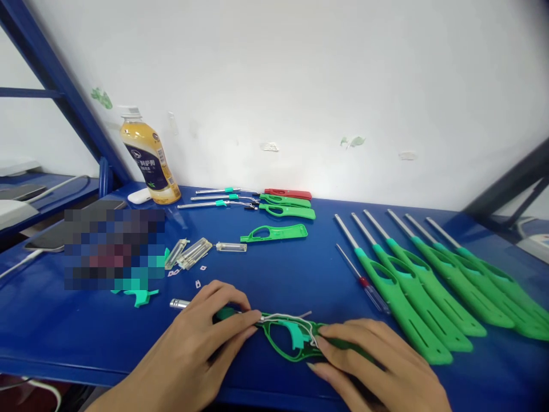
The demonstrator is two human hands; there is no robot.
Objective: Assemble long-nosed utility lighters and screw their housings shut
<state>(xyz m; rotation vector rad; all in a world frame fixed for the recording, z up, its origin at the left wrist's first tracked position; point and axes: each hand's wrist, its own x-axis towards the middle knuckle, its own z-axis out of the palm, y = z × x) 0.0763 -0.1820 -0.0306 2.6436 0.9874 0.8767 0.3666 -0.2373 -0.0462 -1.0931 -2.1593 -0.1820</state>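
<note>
Near the front edge of the bench [274, 274], your left hand [210, 332] grasps a green lighter case [295, 359] by its tube end, and your right hand [377, 357] grips the other end. Between them show a teal trigger [297, 335] and white wire [291, 317]. Farther back, a screwdriver [372, 293] lies beside six lighters [403, 294] toward the right edge. A bottle [150, 163] stands by the back-left corner.

drink bottle [150, 153] | dark label [144, 166] | white characters: "阿萨姆" | smaller print [148, 170] too small to read

Casing [279, 352] is green, trigger [295, 334] teal, wires [295, 317] apparently white.
</note>
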